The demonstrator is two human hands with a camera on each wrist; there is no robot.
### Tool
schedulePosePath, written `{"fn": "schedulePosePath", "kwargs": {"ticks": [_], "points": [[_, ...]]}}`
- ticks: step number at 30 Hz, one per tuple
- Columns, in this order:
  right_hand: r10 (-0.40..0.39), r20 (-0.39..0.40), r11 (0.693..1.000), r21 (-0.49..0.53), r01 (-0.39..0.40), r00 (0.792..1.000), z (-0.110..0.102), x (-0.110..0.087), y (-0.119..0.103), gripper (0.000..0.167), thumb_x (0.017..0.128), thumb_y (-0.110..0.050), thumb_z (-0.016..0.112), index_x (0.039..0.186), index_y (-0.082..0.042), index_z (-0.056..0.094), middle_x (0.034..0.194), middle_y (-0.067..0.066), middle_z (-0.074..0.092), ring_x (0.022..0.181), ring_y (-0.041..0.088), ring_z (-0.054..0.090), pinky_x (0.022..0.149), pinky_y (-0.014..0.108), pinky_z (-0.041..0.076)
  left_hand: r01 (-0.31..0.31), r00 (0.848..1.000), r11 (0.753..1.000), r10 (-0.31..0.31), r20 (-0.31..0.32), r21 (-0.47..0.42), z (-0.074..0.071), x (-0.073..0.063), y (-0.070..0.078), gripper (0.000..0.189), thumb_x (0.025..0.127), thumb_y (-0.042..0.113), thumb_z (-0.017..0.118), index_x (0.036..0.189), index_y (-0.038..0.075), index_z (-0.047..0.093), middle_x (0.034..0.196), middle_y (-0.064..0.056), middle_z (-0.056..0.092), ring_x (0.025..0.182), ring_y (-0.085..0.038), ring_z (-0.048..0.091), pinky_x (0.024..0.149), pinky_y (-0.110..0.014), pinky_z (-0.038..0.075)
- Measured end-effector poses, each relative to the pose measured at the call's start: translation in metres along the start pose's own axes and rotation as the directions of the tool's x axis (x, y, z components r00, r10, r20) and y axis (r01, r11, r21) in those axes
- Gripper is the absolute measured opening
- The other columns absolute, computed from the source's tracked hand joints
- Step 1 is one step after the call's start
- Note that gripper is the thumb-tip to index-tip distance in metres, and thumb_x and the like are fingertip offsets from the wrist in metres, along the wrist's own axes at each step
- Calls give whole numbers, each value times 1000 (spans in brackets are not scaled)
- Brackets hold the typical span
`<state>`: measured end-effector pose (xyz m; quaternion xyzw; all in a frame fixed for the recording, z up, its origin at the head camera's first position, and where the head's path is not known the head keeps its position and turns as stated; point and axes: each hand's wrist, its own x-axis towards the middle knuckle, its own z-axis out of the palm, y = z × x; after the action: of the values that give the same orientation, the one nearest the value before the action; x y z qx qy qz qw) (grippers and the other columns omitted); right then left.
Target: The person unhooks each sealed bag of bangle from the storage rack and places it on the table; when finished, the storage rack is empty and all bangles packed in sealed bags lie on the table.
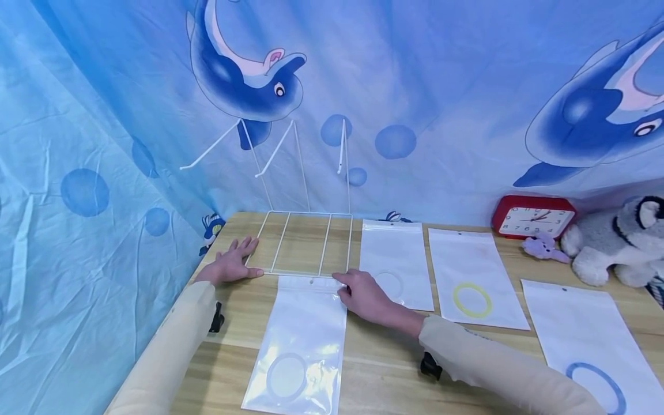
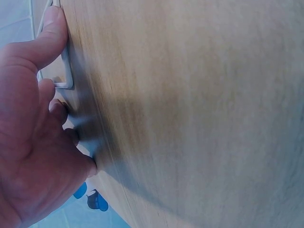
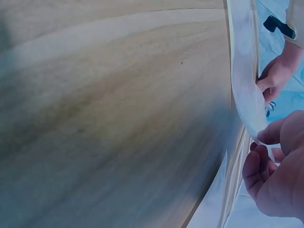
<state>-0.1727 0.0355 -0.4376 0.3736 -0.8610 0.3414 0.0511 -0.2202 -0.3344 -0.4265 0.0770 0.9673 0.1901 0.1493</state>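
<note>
A white wire rack [image 1: 300, 214] with three upright prongs stands on the wooden table. My left hand [image 1: 234, 263] is at its front left corner, fingers spread and thumb resting along the front wire. In the left wrist view, that thumb [image 2: 53, 35] lies on the wire near the bent corner. My right hand [image 1: 365, 295] is at the rack's front right corner. It pinches the top right corner of a white zip bag [image 1: 311, 323], seen in the right wrist view between thumb and finger. The bag lies flat before the rack, a pale ring [image 1: 271, 374] showing on it.
To the right lie more white zip bags: one with a pale ring [image 1: 396, 248], one with a yellow ring [image 1: 456, 297], one with a blue ring [image 1: 602, 372]. Behind them are a red clock [image 1: 534, 199], a purple toy [image 1: 542, 246] and a grey plush [image 1: 622, 242].
</note>
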Motion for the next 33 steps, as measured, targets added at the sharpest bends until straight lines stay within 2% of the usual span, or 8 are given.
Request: {"fn": "schedulePosePath", "kwargs": {"ticks": [5, 8, 17, 23, 28, 33], "points": [[0, 7, 992, -128, 1, 1000, 1, 1, 1, 30, 83, 0, 67, 112, 1, 74, 75, 6, 61, 68, 19, 54, 60, 30, 48, 10, 1000, 1000, -10, 9, -4, 2, -1, -2, 101, 90, 49, 70, 158, -1, 14, 162, -29, 5, 144, -55, -4, 103, -80, -2], [-5, 20, 985, -171, 8, 1000, 2, 1, 1, 29, 82, -1, 68, 111, -2, 75, 79, 10, 65, 73, 25, 59, 61, 34, 51, 16, 1000, 1000, -16, 10, 1, 3, -1, -2, 101, 90, 49, 69, 158, -1, 14, 162, -29, 5, 144, -55, -4, 103, -80, -2], [7, 44, 975, -222, 3, 999, 5, 3, 2, 30, 82, -4, 69, 112, -4, 75, 83, 14, 67, 77, 28, 57, 63, 37, 51, 30, 999, 1000, -30, 17, 0, 1, 1, 0, 100, 90, 48, 69, 158, -1, 14, 162, -28, 5, 145, -54, -5, 105, -78, -2], [-16, 12, 970, -243, 18, 1000, 2, 4, 6, 31, 81, -6, 71, 112, -2, 75, 87, 14, 65, 79, 29, 55, 68, 37, 47, 9, 1000, 1000, -9, 14, -3, 0, 2, -1, 100, 90, 47, 69, 158, -2, 14, 162, -29, 5, 144, -55, -4, 103, -79, -2], [21, -50, 981, -190, -30, 999, -11, 4, 13, 27, 84, -5, 70, 111, 1, 74, 91, 13, 64, 80, 29, 54, 66, 36, 49, -18, 1000, 1000, 18, 7, 1, -1, 5, 2, 101, 90, 48, 69, 157, -3, 14, 161, -30, 5, 143, -56, -4, 102, -80, -2], [67, -104, 994, -83, -76, 992, -41, -2, 21, 27, 87, -4, 68, 112, 5, 71, 91, 13, 63, 83, 30, 57, 71, 39, 50, -12, 1000, 1000, 12, 18, 10, -1, 5, 1, 102, 90, 50, 69, 158, -2, 14, 162, -30, 4, 144, -56, -5, 103, -80, -2]]}}
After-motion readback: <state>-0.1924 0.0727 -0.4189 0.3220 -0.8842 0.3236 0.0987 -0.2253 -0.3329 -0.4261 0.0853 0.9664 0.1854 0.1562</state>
